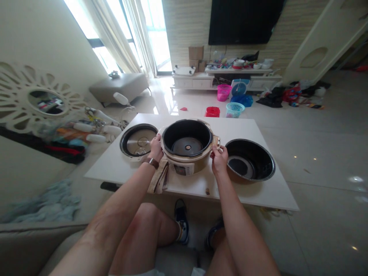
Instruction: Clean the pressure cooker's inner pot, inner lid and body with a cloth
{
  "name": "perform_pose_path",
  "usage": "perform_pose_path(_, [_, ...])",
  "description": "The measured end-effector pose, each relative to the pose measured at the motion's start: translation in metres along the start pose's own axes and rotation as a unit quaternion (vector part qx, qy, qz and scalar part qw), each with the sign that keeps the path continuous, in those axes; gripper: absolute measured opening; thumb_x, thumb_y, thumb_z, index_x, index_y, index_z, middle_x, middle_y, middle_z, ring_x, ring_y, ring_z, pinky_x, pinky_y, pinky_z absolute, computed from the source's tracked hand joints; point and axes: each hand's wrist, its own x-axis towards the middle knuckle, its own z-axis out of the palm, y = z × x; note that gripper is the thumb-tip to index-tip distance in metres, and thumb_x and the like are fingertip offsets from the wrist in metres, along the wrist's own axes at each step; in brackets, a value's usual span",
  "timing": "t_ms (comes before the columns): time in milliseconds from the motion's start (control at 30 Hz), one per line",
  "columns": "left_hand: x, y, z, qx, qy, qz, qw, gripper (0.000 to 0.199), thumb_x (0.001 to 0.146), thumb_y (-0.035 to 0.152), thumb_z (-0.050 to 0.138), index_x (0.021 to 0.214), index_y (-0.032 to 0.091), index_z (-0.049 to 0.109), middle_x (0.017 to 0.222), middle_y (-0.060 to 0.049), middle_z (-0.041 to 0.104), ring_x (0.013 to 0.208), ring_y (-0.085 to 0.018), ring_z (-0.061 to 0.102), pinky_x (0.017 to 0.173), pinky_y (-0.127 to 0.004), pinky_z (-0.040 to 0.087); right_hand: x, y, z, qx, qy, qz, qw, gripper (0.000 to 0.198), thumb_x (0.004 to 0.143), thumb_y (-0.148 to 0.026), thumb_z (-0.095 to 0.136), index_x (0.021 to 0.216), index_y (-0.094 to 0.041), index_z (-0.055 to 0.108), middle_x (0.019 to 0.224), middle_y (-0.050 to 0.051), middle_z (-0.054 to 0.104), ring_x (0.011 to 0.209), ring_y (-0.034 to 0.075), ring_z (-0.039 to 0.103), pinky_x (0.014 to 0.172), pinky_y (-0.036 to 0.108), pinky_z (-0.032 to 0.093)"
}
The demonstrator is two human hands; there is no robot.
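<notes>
A white electric pressure cooker body (184,167) stands on the white table, its black inside showing a round plate at the bottom. My left hand (156,148) is closed on the left side of its rim. On the right, my right hand (220,158) grips the side handle. To the left lies the round cooker lid (139,140), its metal inside facing up. A black inner pot (250,160), tilted slightly toward me, sits right of the cooker. Below my left wrist is a folded brown cloth (159,178).
The white table (195,187) has a small dark bit (207,191) near its front edge. Beyond it stand a red bin (212,112), a light blue basket (235,110) and a pink basket (223,92). A grey bench (122,86) is by the window.
</notes>
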Motion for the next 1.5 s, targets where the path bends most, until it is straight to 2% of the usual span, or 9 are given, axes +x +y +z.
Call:
perform_pose_path(67, [-0.017,-0.004,-0.003,-0.017,0.062,0.032,0.997,0.038,0.09,0.049,0.071,0.077,0.023,0.047,0.065,0.005,0.055,0.066,-0.012,0.058,0.072,-0.028,0.049,0.003,0.0,0.001,-0.011,-0.002,-0.012,1.0,0.059,0.056,-0.053,0.094,0.089,-0.023,0.055,0.063,-0.01,0.064,0.049,0.007,0.051,0.049,0.021,0.039])
perform_pose_path(167, [-0.036,-0.011,-0.008,-0.016,0.1,0.069,0.992,0.044,0.087,0.058,0.071,0.08,0.024,0.045,0.067,0.006,0.052,0.066,-0.012,0.055,0.069,-0.028,0.047,0.006,0.002,0.003,-0.008,0.004,-0.017,1.0,0.06,0.058,-0.057,0.094,0.089,-0.022,0.057,0.059,-0.011,0.06,0.049,0.007,0.052,0.05,0.022,0.041])
perform_pose_path(367, [-0.046,-0.022,-0.013,0.004,0.126,0.106,0.986,0.057,0.08,0.075,0.069,0.08,0.023,0.045,0.068,0.006,0.045,0.062,-0.011,0.045,0.062,-0.026,0.041,0.012,0.003,-0.003,-0.029,-0.013,-0.022,0.999,0.064,0.06,-0.061,0.094,0.093,-0.022,0.056,0.061,-0.01,0.062,0.049,0.008,0.054,0.049,0.022,0.043])
perform_pose_path(667, [-0.04,-0.027,-0.004,-0.035,0.179,0.128,0.975,0.046,0.088,0.058,0.071,0.077,0.021,0.046,0.071,0.005,0.047,0.063,-0.009,0.043,0.059,-0.023,0.04,0.01,-0.003,-0.014,-0.115,-0.024,-0.033,0.992,0.063,0.06,-0.068,0.088,0.092,-0.022,0.06,0.068,-0.007,0.064,0.056,0.011,0.06,0.055,0.024,0.048])
perform_pose_path(800, [-0.032,-0.03,0.003,-0.012,0.186,0.131,0.974,0.047,0.092,0.058,0.069,0.075,0.021,0.045,0.069,0.006,0.045,0.062,-0.009,0.041,0.059,-0.022,0.038,0.003,-0.001,-0.014,-0.152,-0.005,-0.072,0.986,0.053,0.068,-0.064,0.083,0.092,-0.02,0.066,0.084,-0.001,0.07,0.079,0.015,0.066,0.066,0.025,0.052])
perform_pose_path(933, [-0.028,-0.035,0.006,-0.021,0.158,0.128,0.979,0.045,0.093,0.058,0.068,0.08,0.02,0.049,0.072,0.006,0.049,0.065,-0.009,0.044,0.064,-0.022,0.041,-0.003,0.006,-0.018,-0.142,-0.01,-0.083,0.986,0.045,0.074,-0.059,0.079,0.093,-0.019,0.07,0.092,0.003,0.072,0.088,0.016,0.066,0.074,0.028,0.057])
perform_pose_path(1200, [-0.03,-0.037,0.007,-0.053,0.153,0.125,0.979,0.054,0.084,0.068,0.072,0.085,0.018,0.052,0.074,0.006,0.054,0.067,-0.009,0.048,0.066,-0.025,0.041,-0.003,0.014,-0.024,-0.157,-0.005,-0.089,0.984,0.044,0.078,-0.058,0.078,0.098,-0.019,0.073,0.101,0.006,0.074,0.091,0.019,0.067,0.075,0.032,0.061])
perform_pose_path(1367, [-0.026,-0.04,0.009,-0.049,0.145,0.143,0.978,0.061,0.077,0.076,0.072,0.083,0.02,0.049,0.073,0.006,0.049,0.066,-0.009,0.045,0.065,-0.026,0.038,0.011,0.015,-0.018,-0.161,0.016,-0.085,0.983,0.048,0.077,-0.063,0.078,0.094,-0.019,0.071,0.092,0.003,0.071,0.085,0.017,0.065,0.066,0.027,0.057])
perform_pose_path(1500, [-0.024,-0.041,0.016,-0.047,0.143,0.151,0.977,0.065,0.074,0.079,0.073,0.082,0.02,0.047,0.073,0.007,0.049,0.067,-0.009,0.044,0.067,-0.026,0.038,0.02,0.019,-0.012,-0.137,0.049,-0.062,0.987,0.052,0.072,-0.066,0.08,0.091,-0.019,0.069,0.088,0.002,0.07,0.084,0.016,0.063,0.069,0.027,0.055])
